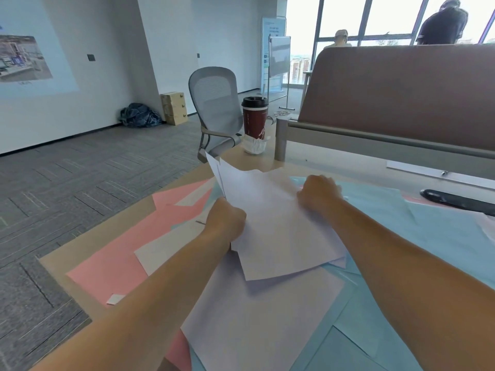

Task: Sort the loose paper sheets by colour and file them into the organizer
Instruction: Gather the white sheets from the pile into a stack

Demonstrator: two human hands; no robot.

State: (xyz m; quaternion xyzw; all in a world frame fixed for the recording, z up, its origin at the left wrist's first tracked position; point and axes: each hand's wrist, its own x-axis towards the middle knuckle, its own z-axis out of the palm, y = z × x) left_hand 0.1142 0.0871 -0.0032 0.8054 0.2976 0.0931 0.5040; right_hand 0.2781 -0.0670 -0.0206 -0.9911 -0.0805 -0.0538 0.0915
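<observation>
Loose sheets cover the wooden desk (80,247). A small stack of white sheets (273,226) is lifted at its left edge, and my left hand (226,220) grips that edge. My right hand (318,194) is curled on the stack's far right side, pinching it. Another white sheet (262,317) lies flat below the stack. Pink sheets (112,263) spread to the left, with white sheets among them. Light blue sheets (417,236) lie to the right and near the front. The organizer is not in view.
A dark red coffee cup (255,117) stands at the desk's far edge beside a crumpled white bag (254,146). A brown partition (396,89) walls off the far right. A black object (455,200) lies at right. A grey chair (214,108) stands beyond the desk.
</observation>
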